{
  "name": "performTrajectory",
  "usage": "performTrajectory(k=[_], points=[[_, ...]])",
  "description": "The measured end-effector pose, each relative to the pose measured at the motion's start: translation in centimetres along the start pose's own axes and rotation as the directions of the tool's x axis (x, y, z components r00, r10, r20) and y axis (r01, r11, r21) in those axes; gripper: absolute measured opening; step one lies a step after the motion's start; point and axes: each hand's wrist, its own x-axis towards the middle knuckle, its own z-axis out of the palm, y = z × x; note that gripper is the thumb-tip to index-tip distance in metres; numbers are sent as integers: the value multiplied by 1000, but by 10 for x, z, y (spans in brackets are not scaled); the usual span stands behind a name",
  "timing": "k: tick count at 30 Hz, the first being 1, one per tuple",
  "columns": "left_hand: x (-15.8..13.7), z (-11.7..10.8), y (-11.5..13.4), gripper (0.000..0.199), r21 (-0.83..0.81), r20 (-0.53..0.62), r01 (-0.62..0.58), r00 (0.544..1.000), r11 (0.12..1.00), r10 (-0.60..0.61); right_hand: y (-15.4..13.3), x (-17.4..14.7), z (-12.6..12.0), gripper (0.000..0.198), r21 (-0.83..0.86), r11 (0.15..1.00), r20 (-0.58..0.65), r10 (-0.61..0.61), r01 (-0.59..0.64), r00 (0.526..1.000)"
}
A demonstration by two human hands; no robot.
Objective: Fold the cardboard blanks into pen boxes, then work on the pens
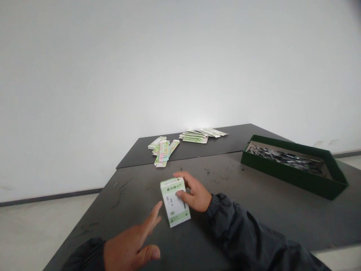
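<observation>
A small white and green printed carton [175,205] is over the near part of the dark table. My right hand [194,191] grips its right side, thumb on the front face and fingers behind the top edge. To the left of the carton is my left hand [135,241], its fingers stretched out and the thumb apart. The left fingertips come close to the carton's left edge; whether they touch it I cannot tell. Nothing is in the left hand.
A green open box [284,171] of pens or similar thin black and silver items stands at right. Farther back lie a fanned stack of flat cartons [194,137] and a loose pile of green and pink cartons [163,150]. The dark table [225,177] meets a white wall.
</observation>
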Motion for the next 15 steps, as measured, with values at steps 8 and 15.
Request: performTrajectory(k=[8, 15], points=[[-22, -1, -19, 82, -30, 37, 49, 998, 998, -48, 60, 40, 46, 24, 0, 870, -298, 471, -493, 830], [-52, -13, -26, 80, -53, 42, 101, 994, 993, -99, 61, 71, 61, 31, -488, 727, -282, 393, -483, 875]])
